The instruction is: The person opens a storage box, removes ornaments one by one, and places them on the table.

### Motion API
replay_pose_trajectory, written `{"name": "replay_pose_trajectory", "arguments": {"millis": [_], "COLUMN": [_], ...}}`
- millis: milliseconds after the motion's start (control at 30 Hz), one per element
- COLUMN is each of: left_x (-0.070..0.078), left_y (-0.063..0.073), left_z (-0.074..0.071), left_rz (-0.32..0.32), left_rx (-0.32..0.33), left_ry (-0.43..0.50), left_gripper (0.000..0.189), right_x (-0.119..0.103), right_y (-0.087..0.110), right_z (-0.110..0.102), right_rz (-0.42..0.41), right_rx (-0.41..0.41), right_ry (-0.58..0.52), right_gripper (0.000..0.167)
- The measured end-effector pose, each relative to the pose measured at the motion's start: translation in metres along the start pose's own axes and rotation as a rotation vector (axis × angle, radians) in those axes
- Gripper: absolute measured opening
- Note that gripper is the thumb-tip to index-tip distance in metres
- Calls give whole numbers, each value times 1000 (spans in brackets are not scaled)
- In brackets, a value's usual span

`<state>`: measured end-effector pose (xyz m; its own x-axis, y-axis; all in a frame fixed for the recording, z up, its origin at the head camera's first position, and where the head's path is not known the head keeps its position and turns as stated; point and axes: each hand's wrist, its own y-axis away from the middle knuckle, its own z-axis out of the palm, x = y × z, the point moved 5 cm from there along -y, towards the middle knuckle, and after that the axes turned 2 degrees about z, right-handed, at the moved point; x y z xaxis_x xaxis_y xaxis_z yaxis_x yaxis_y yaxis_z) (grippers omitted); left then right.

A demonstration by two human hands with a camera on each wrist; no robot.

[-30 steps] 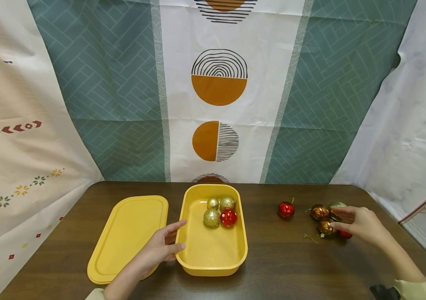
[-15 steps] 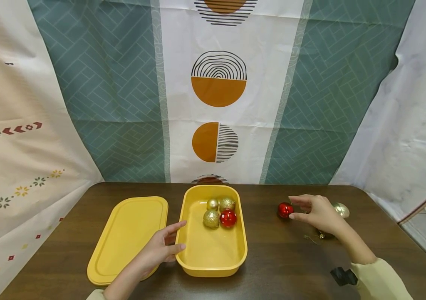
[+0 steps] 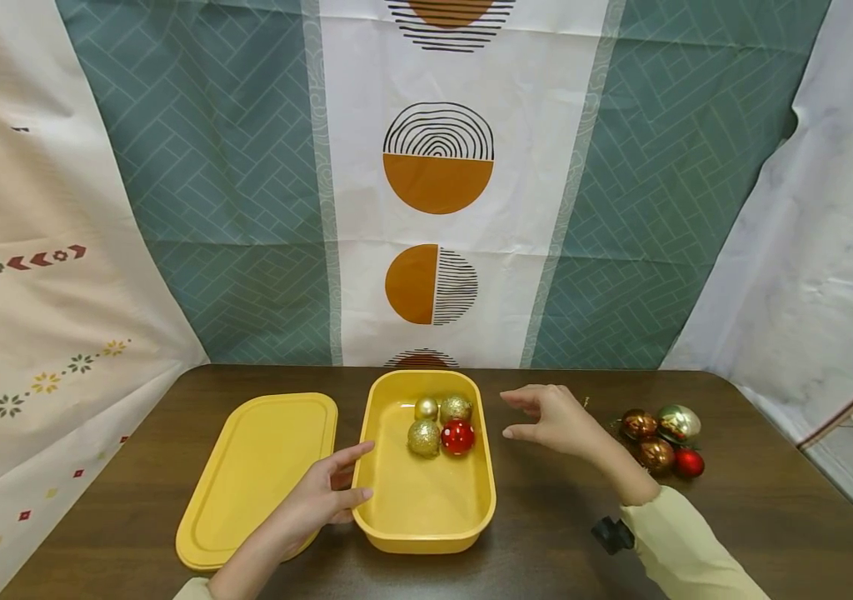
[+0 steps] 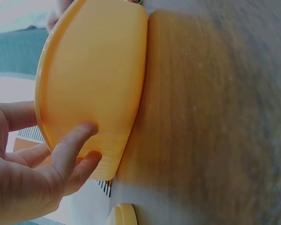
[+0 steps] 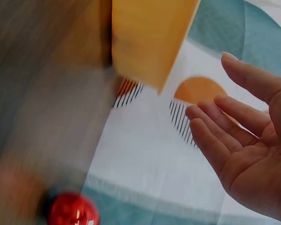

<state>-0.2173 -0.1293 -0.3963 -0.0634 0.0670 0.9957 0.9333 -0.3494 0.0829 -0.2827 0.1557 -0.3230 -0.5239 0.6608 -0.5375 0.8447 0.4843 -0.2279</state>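
Note:
In the head view a yellow box (image 3: 426,500) holds a red ball (image 3: 457,437), two glittery gold balls (image 3: 423,438) and a smooth gold one (image 3: 426,408), all Christmas ornaments. My left hand (image 3: 325,492) rests at the box's left side; in the left wrist view its relaxed fingers (image 4: 70,150) touch the outer wall. Just right of the box hovers my right hand (image 3: 546,421), thumb and fingers spread with nothing between them. The right wrist view shows that bare palm (image 5: 253,154) and a red ornament (image 5: 72,211) on the table, mostly hidden in the head view.
A yellow lid (image 3: 261,475) lies flat left of the box. At the right is a cluster of ornaments: copper balls (image 3: 655,455), a pale green one (image 3: 678,424) and a red one (image 3: 689,462). A patterned cloth (image 3: 434,183) hangs behind the dark wooden table (image 3: 539,542).
My right hand has swept left from the ornament cluster, past the single red ball, to beside the box, bringing nothing. The left hand, box and lid stay put.

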Motion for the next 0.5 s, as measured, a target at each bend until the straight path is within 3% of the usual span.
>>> {"name": "replay_pose_trajectory", "arguments": {"millis": [500], "left_x": [1], "left_y": [0], "left_z": [0], "left_rz": [-3], "left_rx": [-1], "left_ry": [0], "left_gripper": [63], "right_x": [-33], "right_y": [-35], "right_z": [45], "right_rz": [-139], "right_rx": [-59], "right_ry": [30], "right_gripper": [41]}}
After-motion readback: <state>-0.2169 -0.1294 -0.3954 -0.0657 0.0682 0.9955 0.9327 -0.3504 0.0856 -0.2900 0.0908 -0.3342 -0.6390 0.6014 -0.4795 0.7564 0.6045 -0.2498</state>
